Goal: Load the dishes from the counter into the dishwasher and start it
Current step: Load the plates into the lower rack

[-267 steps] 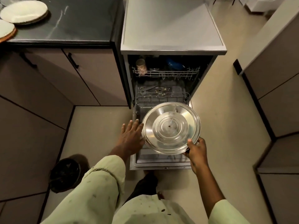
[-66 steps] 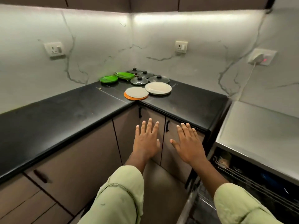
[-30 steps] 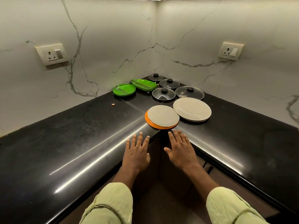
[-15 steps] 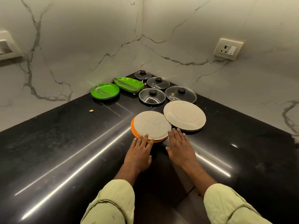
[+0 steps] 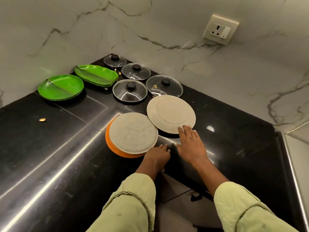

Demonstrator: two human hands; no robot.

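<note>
Two hands: reaching over the inner corner of the counter, both in pale green sleeves [image 5: 130, 203]
left hand [image 5: 157, 154]: curling its fingers at the near rim of the plate stack and touching it; cannot tell if actually gripping
right hand [image 5: 192, 144]: lying flat with fingers straight, tips resting on the near rim of the beige plate, holding nothing
speckled plate [image 5: 133, 133]: lying on top of the orange plate, rim meeting the beige plate on the right
orange plate [image 5: 115, 151]: sitting under the speckled plate, showing only along the left and near edge
beige plate [image 5: 170, 113]: lying flat on the counter, just right of the stack
glass lids [image 5: 130, 90]: four, sitting with black knobs up, clustering behind the plates toward the corner
green plates [image 5: 61, 87]: stacking in two piles left of the lids, one round, one oblong [image 5: 96, 75]
counter [image 5: 58, 164]: glossy black stone, L-shaped, reflecting light in long streaks, carrying a few small scraps [image 5: 42, 120]
walls [image 5: 167, 22]: white marble with grey veins, meeting behind the lids
socket [image 5: 220, 29]: sitting on the right wall, above the counter
grey metal surface [image 5: 297, 156]: butting against the counter at the right edge
</note>
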